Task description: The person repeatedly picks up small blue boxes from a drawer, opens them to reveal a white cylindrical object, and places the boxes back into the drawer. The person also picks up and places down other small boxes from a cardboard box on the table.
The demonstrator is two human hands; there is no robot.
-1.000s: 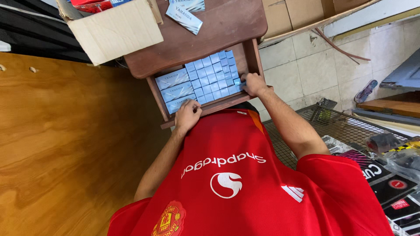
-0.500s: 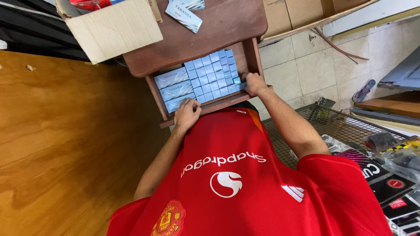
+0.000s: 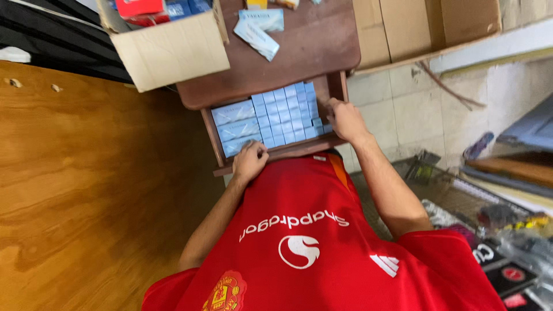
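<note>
A brown wooden drawer [image 3: 276, 154] stands pulled out from under a small brown table [image 3: 305, 52]. It is packed with rows of small light-blue boxes [image 3: 288, 115], with larger pale-blue boxes [image 3: 233, 112] at its left end. My left hand [image 3: 249, 162] curls over the drawer's front rail, fingertips touching the boxes at the front left. At the drawer's right front corner, my right hand [image 3: 344, 120] grips the side wall next to the small boxes. My red shirt fills the lower part of the view.
On the tabletop lie two flat pale-blue packets [image 3: 256, 29]. A cardboard box [image 3: 173, 52] with red and blue packs sits at the table's left, and an open carton [image 3: 426, 26] to its right. A wooden panel [image 3: 80, 190] lies left, a wire rack [image 3: 443, 190] with packets right.
Both hands stay on the drawer; the left hand's fingers have shifted slightly over the front boxes. The drawer has not visibly moved.
</note>
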